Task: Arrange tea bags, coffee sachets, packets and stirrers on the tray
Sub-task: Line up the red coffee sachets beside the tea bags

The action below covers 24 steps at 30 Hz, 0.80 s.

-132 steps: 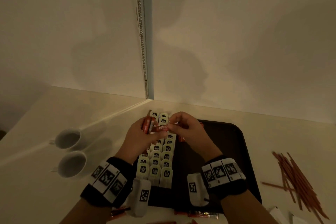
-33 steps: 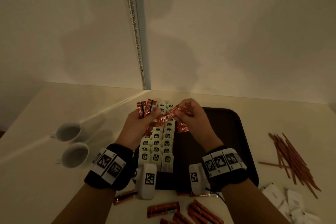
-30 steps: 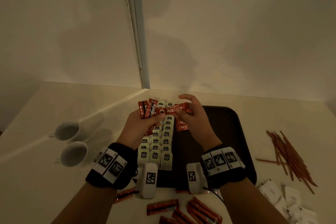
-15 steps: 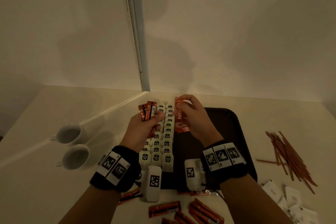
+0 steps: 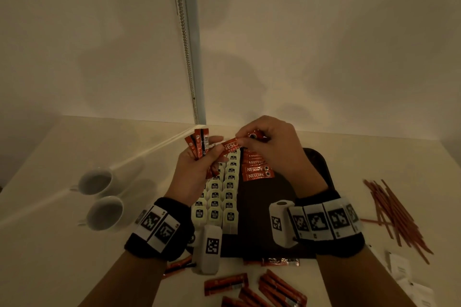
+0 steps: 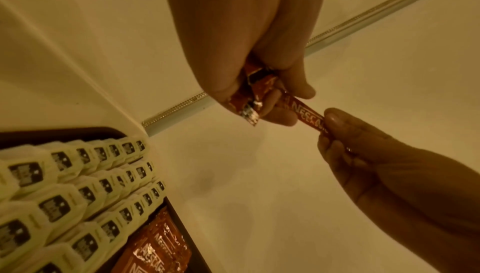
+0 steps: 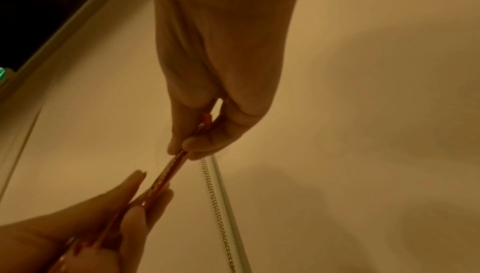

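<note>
My left hand (image 5: 214,149) grips a bundle of red coffee sachets (image 5: 199,142) upright over the tray's far left corner. One sachet (image 5: 230,145) stretches sideways from my left thumb to my right hand (image 5: 245,138), which pinches its other end. In the left wrist view the left hand (image 6: 272,101) clutches the bundle (image 6: 246,96) and the right hand (image 6: 327,125) holds the sachet (image 6: 306,116). The right wrist view shows the right hand (image 7: 182,150) pinching that sachet (image 7: 171,166) edge-on. On the dark tray (image 5: 311,164) lie rows of tea bags (image 5: 222,197) and a short row of sachets (image 5: 257,169).
Two white cups (image 5: 96,180) stand left of the tray. Brown stirrers (image 5: 396,217) lie in a heap at the right, with white packets (image 5: 404,276) nearer me. Loose sachets (image 5: 262,289) lie at the table's near edge. A wall corner with a bead chain (image 5: 185,45) rises behind.
Half a second ago my right hand held a sachet upright over the tray. Now it is back at the left hand's bundle, pinching a sachet that lies sideways between both hands.
</note>
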{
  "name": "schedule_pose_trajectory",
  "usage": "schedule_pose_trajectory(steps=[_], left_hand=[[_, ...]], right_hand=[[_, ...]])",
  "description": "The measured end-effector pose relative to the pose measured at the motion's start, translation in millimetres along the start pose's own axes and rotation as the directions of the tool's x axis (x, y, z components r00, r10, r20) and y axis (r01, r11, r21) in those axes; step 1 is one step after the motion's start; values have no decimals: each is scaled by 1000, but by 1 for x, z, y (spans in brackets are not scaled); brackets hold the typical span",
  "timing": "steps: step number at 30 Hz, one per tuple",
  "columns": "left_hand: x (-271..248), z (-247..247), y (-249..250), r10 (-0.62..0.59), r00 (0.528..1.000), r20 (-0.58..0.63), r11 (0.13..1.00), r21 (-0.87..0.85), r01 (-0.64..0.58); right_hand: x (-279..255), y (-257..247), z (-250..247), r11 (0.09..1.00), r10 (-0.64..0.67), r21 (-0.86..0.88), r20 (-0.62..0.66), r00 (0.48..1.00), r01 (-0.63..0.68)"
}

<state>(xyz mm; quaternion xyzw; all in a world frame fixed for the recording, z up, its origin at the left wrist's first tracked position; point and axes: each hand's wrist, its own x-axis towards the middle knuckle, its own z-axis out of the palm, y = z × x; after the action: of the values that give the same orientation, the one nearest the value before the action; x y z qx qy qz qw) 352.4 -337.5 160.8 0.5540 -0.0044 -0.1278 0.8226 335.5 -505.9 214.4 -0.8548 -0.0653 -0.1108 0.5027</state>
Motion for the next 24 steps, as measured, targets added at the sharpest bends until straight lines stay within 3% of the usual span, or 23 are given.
schedule_pose_trajectory(steps=[5, 11, 15, 20, 24], left_hand=[[-1, 1, 1, -3, 1000, 7, 1000, -30, 3], [-3, 3, 2, -59, 998, 8, 992, -108, 59], [-5, 7, -1, 5, 998, -66, 1000, -22, -6], [-2, 6, -2, 61, 992, -107, 986, 162, -43], [2, 3, -2, 51, 992, -113, 969, 244, -22]], right_hand=[[-1, -7, 1, 993, -9, 113, -41, 999, 13], [-5, 1, -2, 969, 145, 215, -93, 985, -123], [-11, 11, 1, 915, 274, 332, -95, 957, -229], [-18, 20, -3, 858, 331, 395, 65, 941, -329], [-14, 31, -8, 897, 332, 280, 86, 939, -343]])
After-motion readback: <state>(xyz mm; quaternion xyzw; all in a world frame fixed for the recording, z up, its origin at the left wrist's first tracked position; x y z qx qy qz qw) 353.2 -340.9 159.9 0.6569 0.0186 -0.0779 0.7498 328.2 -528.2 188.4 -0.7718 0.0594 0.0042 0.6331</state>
